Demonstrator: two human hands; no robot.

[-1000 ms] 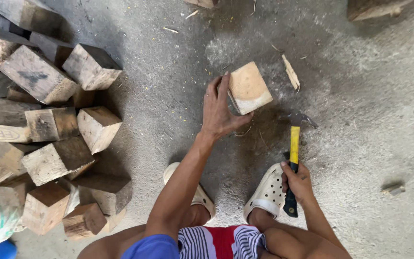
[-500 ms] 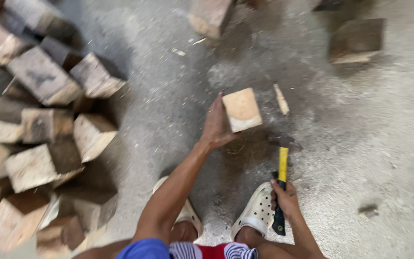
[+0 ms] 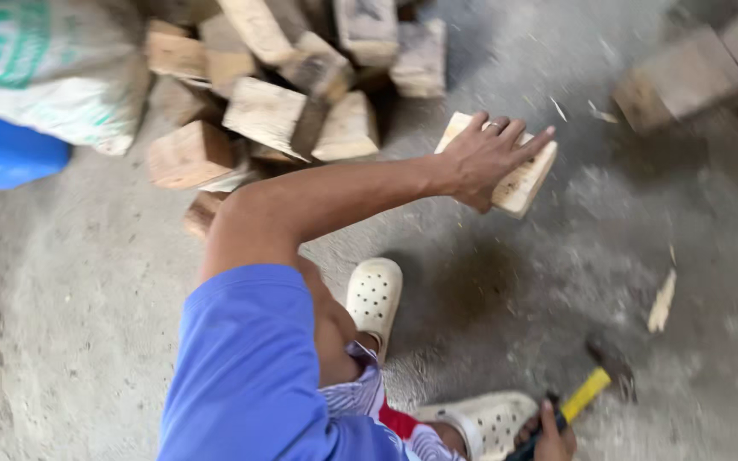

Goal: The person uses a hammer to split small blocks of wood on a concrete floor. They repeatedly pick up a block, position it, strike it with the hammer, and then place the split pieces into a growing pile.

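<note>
At the bottom edge of the frame, lower right, my right hand (image 3: 548,437) was wrapped tight around the black grip of a hatchet (image 3: 587,394) with a yellow handle; its dark head lay blurred against the concrete floor (image 3: 70,341), pointing toward the upper right. Just left of that hand sat one of my white perforated clogs (image 3: 484,418), and a second clog (image 3: 375,294) stood a little higher, near the middle of the frame. My blue sleeve (image 3: 249,376) filled the lower centre, with a strip of striped shorts (image 3: 360,397) showing beside it.

To the right of the hatchet, a pale wood sliver (image 3: 662,303) lay loose on the floor, well apart from everything else.

Further up, my left arm stretched from the sleeve toward the upper right. My left hand (image 3: 489,158) was spread over a pale wood block (image 3: 524,181), palm on its top face, fingers reaching across to its far edge and thumb down its near side, gripping it. The block sat tilted, just right of centre in the upper half; I could not tell whether it rested on the floor or was lifted clear.

Beyond it, across the top centre, lay a pile of chopped blocks (image 3: 275,111). A woven sack (image 3: 53,77) with green print filled the upper left, a blue object (image 3: 2,154) below it. More blurred blocks (image 3: 685,85) sat at upper right.
</note>
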